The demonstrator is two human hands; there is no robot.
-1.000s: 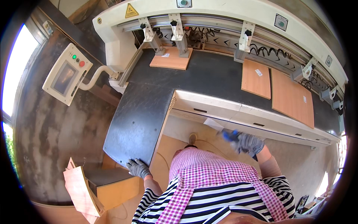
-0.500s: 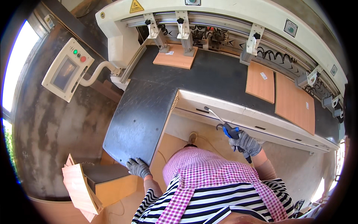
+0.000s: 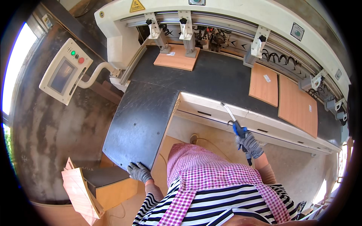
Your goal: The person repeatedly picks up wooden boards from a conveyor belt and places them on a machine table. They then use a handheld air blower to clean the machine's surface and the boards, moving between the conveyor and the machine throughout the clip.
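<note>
My right hand (image 3: 250,145), in a grey glove, is wrapped round the handle of a black and blue air blow gun (image 3: 237,129). Its pale nozzle points up and to the left, its tip near the front edge of the black worktable (image 3: 226,84). My left hand (image 3: 139,171), gloved too, lies with stretched fingers on the near corner of the table's left wing (image 3: 139,120), holding nothing. At the back left, a wood-coloured panel (image 3: 175,60) sits beneath two clamps (image 3: 186,39). Two more panels, a smaller one (image 3: 263,84) and a larger one (image 3: 298,105), lie at the right.
A machine beam (image 3: 241,7) spans the back, with another clamp (image 3: 256,49) beside the smaller panel. At the left, a control panel with a screen (image 3: 63,75) stands out on a bent arm. Loose boards (image 3: 77,188) lean against a stand (image 3: 117,194) at lower left.
The blow gun has swung more upright, its nozzle tip moving right and slightly up toward the table edge. My left hand stays on the table corner.
</note>
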